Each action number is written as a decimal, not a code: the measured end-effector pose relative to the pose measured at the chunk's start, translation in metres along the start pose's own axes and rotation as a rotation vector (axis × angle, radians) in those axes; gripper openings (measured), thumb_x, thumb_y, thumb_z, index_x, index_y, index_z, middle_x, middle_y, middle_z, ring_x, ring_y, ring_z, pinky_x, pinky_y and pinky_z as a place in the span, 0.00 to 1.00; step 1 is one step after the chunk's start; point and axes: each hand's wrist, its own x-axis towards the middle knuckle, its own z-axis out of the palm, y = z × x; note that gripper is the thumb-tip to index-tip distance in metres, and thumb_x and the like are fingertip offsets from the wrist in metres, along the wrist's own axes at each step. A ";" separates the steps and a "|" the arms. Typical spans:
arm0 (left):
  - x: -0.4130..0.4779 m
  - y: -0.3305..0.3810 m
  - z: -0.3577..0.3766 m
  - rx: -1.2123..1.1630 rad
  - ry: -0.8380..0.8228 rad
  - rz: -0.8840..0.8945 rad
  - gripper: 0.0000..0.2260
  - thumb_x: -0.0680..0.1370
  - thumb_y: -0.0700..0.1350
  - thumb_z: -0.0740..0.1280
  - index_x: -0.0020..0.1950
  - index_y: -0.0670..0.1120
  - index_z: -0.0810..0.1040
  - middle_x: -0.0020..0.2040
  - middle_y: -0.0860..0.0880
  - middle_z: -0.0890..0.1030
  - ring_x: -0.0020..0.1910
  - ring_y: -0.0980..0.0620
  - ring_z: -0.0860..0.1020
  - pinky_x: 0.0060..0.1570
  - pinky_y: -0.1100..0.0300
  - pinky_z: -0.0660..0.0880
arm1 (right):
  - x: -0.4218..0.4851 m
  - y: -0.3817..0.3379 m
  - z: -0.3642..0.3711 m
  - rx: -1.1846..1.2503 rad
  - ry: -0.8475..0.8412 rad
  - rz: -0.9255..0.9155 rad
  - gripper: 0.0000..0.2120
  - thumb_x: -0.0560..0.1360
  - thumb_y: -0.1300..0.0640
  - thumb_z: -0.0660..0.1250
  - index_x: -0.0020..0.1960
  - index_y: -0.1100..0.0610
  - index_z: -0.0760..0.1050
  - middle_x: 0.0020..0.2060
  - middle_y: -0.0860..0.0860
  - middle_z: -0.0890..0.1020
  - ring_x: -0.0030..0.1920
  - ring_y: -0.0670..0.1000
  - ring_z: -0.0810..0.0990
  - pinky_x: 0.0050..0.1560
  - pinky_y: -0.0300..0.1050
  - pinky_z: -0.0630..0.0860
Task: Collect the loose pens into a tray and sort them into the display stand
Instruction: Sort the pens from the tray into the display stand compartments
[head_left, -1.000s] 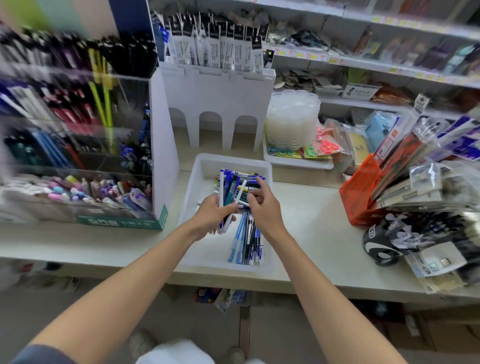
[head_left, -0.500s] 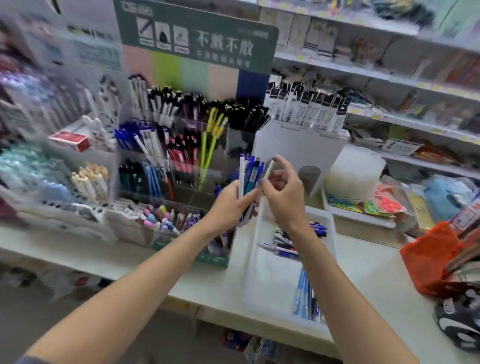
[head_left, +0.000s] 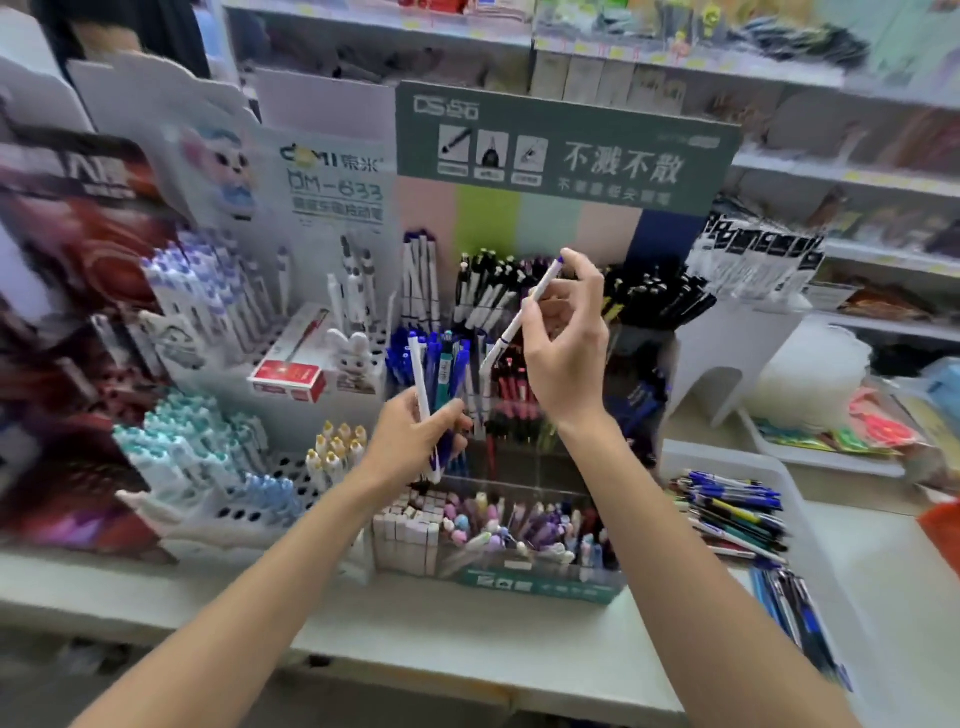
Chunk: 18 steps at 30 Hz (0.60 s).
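Both hands are holding pens before the display stand (head_left: 545, 584).
The right hand (head_left: 563, 358) is pinching a tilted white pen (head_left: 517, 321) above the stand; the left hand (head_left: 413, 444), lower, is gripping an upright pen bundle (head_left: 441, 371). The tray (head_left: 769, 460) of pens is sitting rightward on the pale table (head_left: 467, 636), shop shelves (head_left: 831, 171) behind, forearms reaching forward.

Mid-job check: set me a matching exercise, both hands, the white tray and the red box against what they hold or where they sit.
1. left hand
2. right hand
3. white tray
4. red box

A. pinches one white pen
B. on the counter, pens inside
C. grips a bundle of pens
D. left of both hands

Pairs: 1-C, 2-A, 3-B, 4-D
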 end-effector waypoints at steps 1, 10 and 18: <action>0.000 0.002 -0.003 -0.002 -0.014 -0.009 0.05 0.81 0.42 0.66 0.52 0.40 0.76 0.39 0.45 0.83 0.32 0.52 0.81 0.33 0.60 0.78 | -0.001 0.003 0.004 -0.051 -0.024 -0.027 0.22 0.77 0.66 0.66 0.69 0.61 0.65 0.44 0.51 0.78 0.39 0.48 0.80 0.40 0.41 0.79; 0.004 0.003 -0.028 -0.022 -0.066 -0.018 0.08 0.81 0.41 0.65 0.55 0.36 0.77 0.44 0.44 0.86 0.38 0.51 0.83 0.39 0.60 0.80 | -0.033 0.041 0.022 -0.653 -0.196 -0.231 0.09 0.75 0.58 0.70 0.54 0.57 0.80 0.45 0.51 0.82 0.54 0.54 0.75 0.55 0.50 0.70; 0.004 0.007 -0.021 0.031 -0.079 0.012 0.09 0.80 0.44 0.68 0.53 0.39 0.79 0.40 0.45 0.85 0.38 0.50 0.84 0.39 0.59 0.80 | -0.048 0.006 0.021 -0.209 -0.371 0.051 0.21 0.78 0.53 0.65 0.69 0.56 0.72 0.51 0.48 0.80 0.50 0.46 0.77 0.55 0.44 0.75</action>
